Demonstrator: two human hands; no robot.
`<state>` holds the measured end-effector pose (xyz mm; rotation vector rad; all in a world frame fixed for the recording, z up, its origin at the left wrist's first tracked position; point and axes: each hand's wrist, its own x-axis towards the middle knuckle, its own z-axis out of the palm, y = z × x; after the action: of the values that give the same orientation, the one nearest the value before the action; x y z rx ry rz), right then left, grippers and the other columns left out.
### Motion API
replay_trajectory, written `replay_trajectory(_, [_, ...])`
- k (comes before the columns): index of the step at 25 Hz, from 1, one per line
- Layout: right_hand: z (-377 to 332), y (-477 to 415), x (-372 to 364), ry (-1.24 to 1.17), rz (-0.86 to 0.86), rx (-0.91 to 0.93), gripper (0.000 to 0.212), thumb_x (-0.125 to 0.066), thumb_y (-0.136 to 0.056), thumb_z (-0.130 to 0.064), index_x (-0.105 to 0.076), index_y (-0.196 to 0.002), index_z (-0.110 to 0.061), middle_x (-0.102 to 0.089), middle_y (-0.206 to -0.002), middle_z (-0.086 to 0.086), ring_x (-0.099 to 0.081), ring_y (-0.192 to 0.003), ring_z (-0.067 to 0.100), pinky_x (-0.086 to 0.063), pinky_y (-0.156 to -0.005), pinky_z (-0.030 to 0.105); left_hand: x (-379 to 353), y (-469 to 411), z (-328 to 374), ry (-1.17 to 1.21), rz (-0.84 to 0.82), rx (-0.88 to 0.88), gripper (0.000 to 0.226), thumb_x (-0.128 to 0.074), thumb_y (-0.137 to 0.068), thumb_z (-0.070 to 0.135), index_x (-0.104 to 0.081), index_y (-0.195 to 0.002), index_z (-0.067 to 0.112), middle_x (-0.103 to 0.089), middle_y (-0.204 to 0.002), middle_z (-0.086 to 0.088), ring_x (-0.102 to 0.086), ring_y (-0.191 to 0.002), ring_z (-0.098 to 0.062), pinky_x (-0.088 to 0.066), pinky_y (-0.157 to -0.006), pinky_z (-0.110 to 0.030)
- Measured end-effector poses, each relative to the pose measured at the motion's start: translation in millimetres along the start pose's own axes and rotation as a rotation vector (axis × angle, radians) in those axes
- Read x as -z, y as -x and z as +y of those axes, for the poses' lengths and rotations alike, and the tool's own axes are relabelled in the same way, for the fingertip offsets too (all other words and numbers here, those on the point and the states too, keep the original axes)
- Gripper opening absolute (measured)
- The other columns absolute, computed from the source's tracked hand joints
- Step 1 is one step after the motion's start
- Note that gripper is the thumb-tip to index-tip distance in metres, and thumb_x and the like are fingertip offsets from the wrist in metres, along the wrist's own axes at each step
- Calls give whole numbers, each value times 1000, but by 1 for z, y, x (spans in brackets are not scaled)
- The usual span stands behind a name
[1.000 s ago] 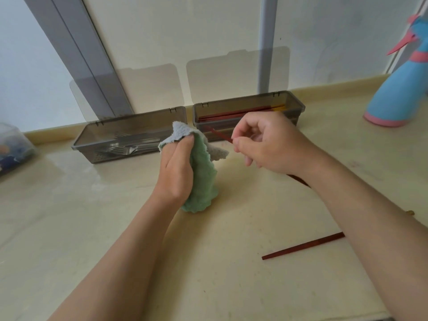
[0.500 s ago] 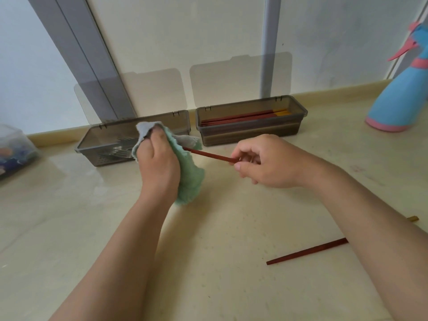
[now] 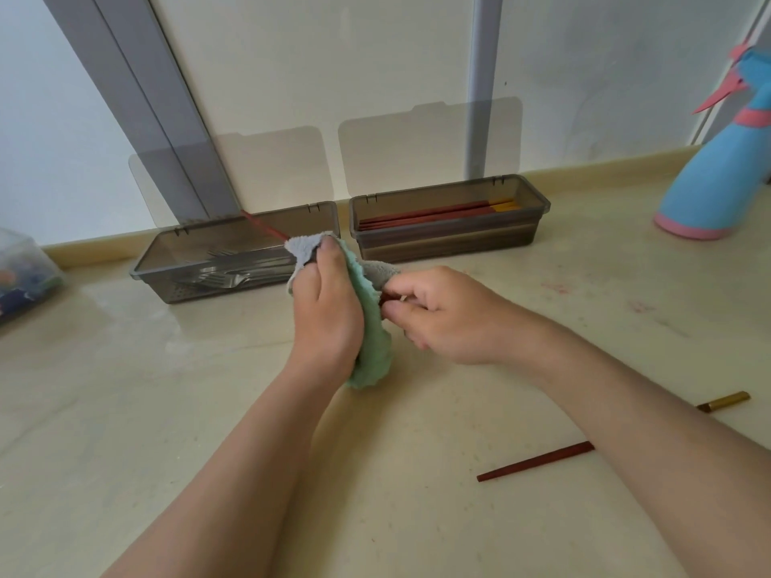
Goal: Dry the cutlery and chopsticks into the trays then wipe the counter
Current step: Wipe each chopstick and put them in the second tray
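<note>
My left hand [image 3: 323, 310] grips a green and grey cloth [image 3: 369, 327] wrapped round a red chopstick [image 3: 263, 224], whose tip pokes out past the cloth to the upper left. My right hand [image 3: 442, 317] pinches the chopstick's other end right beside the cloth. Behind the hands stand two grey trays: the left tray [image 3: 167, 260] holds forks and other metal cutlery [image 3: 233, 273], the right tray [image 3: 538, 202] holds several red chopsticks [image 3: 434, 212]. Another red chopstick [image 3: 536, 460] with a gold end lies on the counter, partly hidden under my right forearm.
A blue and pink spray bottle [image 3: 721, 177] stands at the far right by the wall. A clear box [image 3: 21, 277] with coloured contents sits at the left edge. The beige counter [image 3: 125, 390] shows faint wet marks; both tray lids lean against the wall.
The chopstick has slid through the cloth to the upper left, its tip now sticking out beyond it. My right hand has moved in until it meets the cloth.
</note>
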<state>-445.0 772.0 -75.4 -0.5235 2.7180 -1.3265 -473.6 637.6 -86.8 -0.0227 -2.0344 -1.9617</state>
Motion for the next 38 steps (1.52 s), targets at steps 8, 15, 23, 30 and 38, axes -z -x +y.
replay_trajectory(8, [1, 4, 12, 81, -40, -1, 25, -52, -104, -21, -71, -91, -11, -53, -60, 2, -45, -52, 14, -39, -55, 34, 11, -10, -1, -17, 104, 42, 57, -29, -108, 34, -64, -67, 16, -68, -66, 2, -59, -60, -9, -49, -65, -25])
replay_trajectory(15, [-1, 5, 18, 86, -27, -50, 29, -62, -98, -32, -68, -82, -9, -68, -61, 4, -62, -48, 13, -54, -54, 30, 5, -3, -5, -264, -346, -203, 51, -33, -109, 20, -37, -58, 18, -37, -54, 5, -37, -50, -6, -33, -52, -28])
replay_trajectory(23, [9, -6, 25, -442, 353, -123, 19, -62, -97, -15, -71, -84, -4, -52, -51, -7, -44, -45, 11, -27, -40, 18, -1, 15, 0, -432, -801, -213, 56, -38, -108, 24, -41, -53, 15, -42, -45, 11, -41, -46, -4, -38, -53, -19])
replay_trajectory(30, [14, -11, 32, -606, 457, -221, 19, -54, -95, -7, -63, -78, -7, -46, -59, 0, -39, -49, 12, -23, -38, 20, -5, 21, 3, -436, -878, -164, 51, -40, -107, 26, -40, -60, 8, -36, -57, 1, -35, -54, -11, -36, -55, -29])
replay_trajectory(38, [27, -24, 85, -709, 1044, -67, 14, -47, -104, -12, -54, -92, -14, -53, -74, 3, -52, -53, 12, -40, -41, 26, 2, 16, 1, -449, -793, -151, 51, -44, -105, 24, -34, -56, 18, -29, -50, 8, -28, -46, -9, -28, -49, -25])
